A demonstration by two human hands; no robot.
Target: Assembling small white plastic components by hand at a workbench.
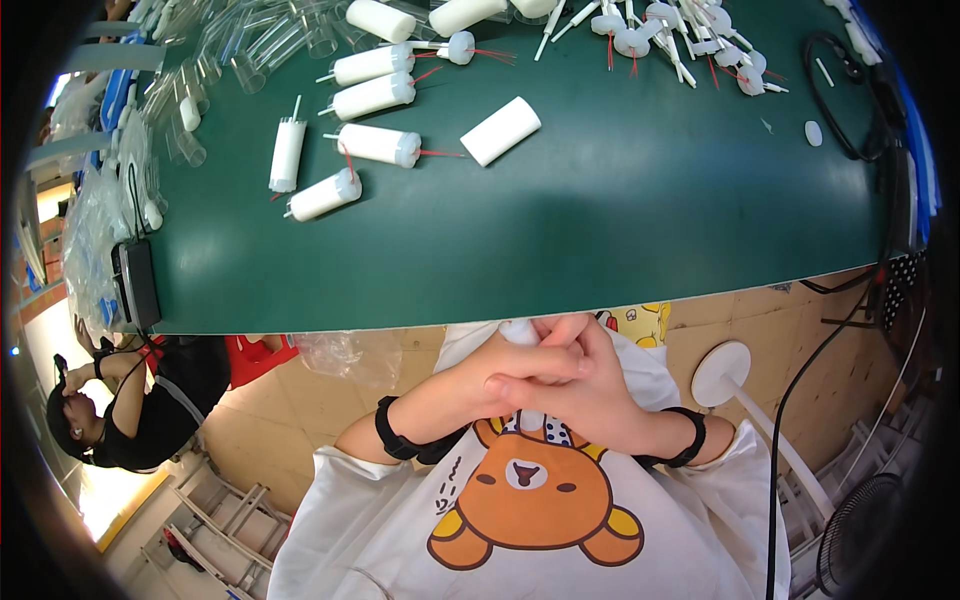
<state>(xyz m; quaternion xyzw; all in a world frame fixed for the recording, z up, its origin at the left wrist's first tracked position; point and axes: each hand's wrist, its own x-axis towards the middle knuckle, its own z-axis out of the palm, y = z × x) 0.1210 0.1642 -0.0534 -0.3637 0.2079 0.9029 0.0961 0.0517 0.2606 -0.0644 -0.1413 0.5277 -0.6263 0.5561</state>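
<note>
Left hand [492,366] and right hand [590,385] clasped together at the near table edge, fingers overlapping, closed around a white piece [517,331]. Only its ends show, above and below the hands; rest covered, exact shape can't be told. It sits in front of the shirt [375,515], just off the table. Black wristbands [396,428] on both wrists.

Green table [600,235] beyond. Plain white cylinder [500,131] lies alone on it, nearest loose part toward the middle; inside not visible. Left of it, five capped cylinders [378,145] on their sides, translucent caps, thin white stems, red wires at several. More white cylinders [380,19] at far edge, partly cut off.

Containers: heap of clear tubes [270,35] far left, mostly see-through with nothing inside; one at the heap's near side has a white plug [190,113] at or in it, can't tell which. Clear plastic bag [95,225] at left edge, contents unclear. Second clear bag [352,357] below table edge.

Far right: pile of stemmed caps [690,30] with red wires. Small white disc [813,133] near black cable [835,90]. Black box [135,282] at left table corner.

Writing: dark handwritten-style lettering [448,486] on shirt beside an upside-down bear print [535,500]. Co-worker [150,410] in black at left.
</note>
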